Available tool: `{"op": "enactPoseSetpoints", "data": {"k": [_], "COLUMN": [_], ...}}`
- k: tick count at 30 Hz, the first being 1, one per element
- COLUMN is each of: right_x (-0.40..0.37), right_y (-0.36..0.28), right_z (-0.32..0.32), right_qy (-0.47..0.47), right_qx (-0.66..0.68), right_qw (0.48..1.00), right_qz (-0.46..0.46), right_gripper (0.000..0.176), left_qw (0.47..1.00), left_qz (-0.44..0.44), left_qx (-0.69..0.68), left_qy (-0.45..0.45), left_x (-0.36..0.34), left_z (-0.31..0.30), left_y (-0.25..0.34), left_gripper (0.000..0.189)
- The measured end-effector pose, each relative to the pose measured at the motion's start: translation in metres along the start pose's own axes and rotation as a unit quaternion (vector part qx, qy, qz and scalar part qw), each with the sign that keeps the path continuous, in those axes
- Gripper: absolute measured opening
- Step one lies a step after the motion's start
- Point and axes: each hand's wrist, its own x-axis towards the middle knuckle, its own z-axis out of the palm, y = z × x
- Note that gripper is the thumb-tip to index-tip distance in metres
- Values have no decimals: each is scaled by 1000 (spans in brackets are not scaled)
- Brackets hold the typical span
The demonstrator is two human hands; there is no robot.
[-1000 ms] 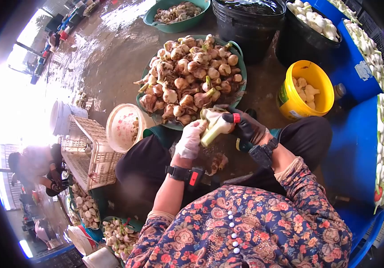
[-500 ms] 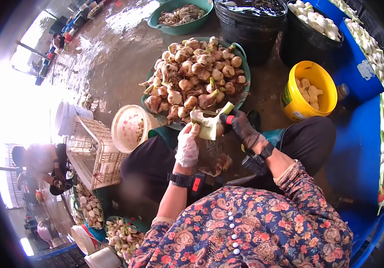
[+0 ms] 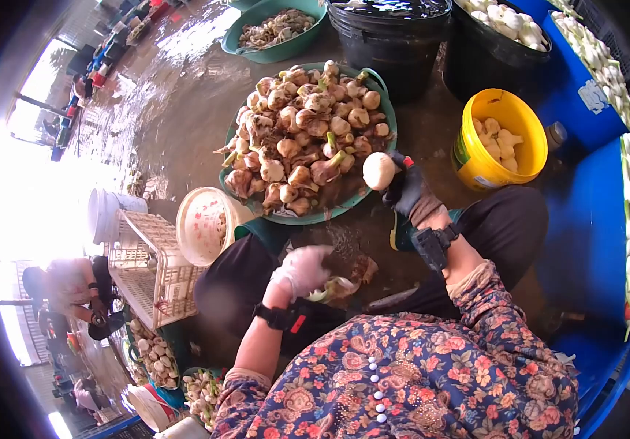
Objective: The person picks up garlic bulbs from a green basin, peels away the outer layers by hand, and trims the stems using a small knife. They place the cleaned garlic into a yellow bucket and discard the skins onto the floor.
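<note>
My right hand (image 3: 411, 196), in a dark glove, grips a pale, clean garlic bulb (image 3: 378, 171) at the right rim of a green basin (image 3: 307, 218). A small red patch shows at its fingers. The basin is heaped with unpeeled garlic bulbs (image 3: 285, 148), brown and dirty-skinned. My left hand (image 3: 304, 271), in a whitish glove, is blurred by motion over my lap, low and to the left. Close beside its fingers are pale green garlic peelings (image 3: 335, 290); the blur hides whether it still holds any.
A yellow bucket (image 3: 468, 157) with peeled bulbs stands at the right. Behind it are black tubs (image 3: 392, 55) and blue bins (image 3: 586, 219) topped with white garlic. A white bucket (image 3: 201, 228) and plastic crate (image 3: 139, 274) stand left; another person (image 3: 73, 289) works beyond.
The leafy skin between both hands is off the bulb. My left hand has moved down and left, towards my lap. My right hand has lifted slightly with the bulb.
</note>
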Motion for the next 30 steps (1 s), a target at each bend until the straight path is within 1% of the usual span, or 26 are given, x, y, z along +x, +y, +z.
{"op": "enactPoseSetpoints", "data": {"k": [1,2,3,4,5,6,7,8,10,11,14,17,20,21,23,24,25,26,28,29,30], "right_x": [-4,-7,-10,-15,-21,-25,-16,-17,-21,-23,-26,-31,-30,-31,-32,-31,-29,-29,-30,-31,-29], "right_y": [4,9,15,22,28,32,40,41,43,44,48,50,54,53,50,48,47,46,48,50,53], "right_z": [4,9,15,25,36,41,34,30,29,29,32,34,33,36,41,41,37,34,30,28,25], "right_qy": [42,83,121,127,132,137,109,103,92,91,100,117,91,93,94,92,93,94,101,102,96], "right_qx": [-61,-123,-185,-241,-294,-346,-335,-364,-418,-418,-421,-506,-478,-436,-349,-351,-352,-354,-412,-441,-461], "right_qw": [996,985,966,943,912,875,864,844,799,799,797,733,737,769,827,826,825,825,796,781,767], "right_qz": [-46,-89,-132,-191,-251,-311,-359,-381,-423,-423,-421,-440,-468,-458,-431,-432,-432,-431,-432,-430,-436], "right_gripper": [28,28,28,28,28,28,26,26,25,24,24,19,18,19,21,21,21,21,21,22,22], "left_qw": [980,954,938,905,889,884,886,889,856,835,832,832,844,849,818,801,789,789,785,796,817], "left_qz": [30,37,-24,-17,-49,-40,-54,-68,-77,-84,-102,-84,-77,-75,-127,-150,-140,-131,-117,-80,-85], "left_qx": [-179,-244,-229,-273,-347,-367,-360,-352,-447,-493,-502,-503,-471,-456,-511,-536,-558,-555,-553,-537,-494], "left_qy": [84,168,259,326,296,288,287,285,248,229,214,218,244,256,233,221,218,228,254,267,286], "left_x": [21,40,55,69,91,94,99,102,106,106,97,92,95,96,96,94,89,88,79,81,86], "left_z": [6,-2,-10,-16,-5,-11,-9,-8,-1,3,3,4,7,9,18,14,13,14,5,6,12], "left_y": [-6,6,21,34,23,39,44,46,38,34,33,32,29,28,11,9,9,11,28,29,25], "left_gripper": [29,29,31,36,36,36,35,33,32,32,29,31,28,27,26,26,26,27,28,24,22]}}
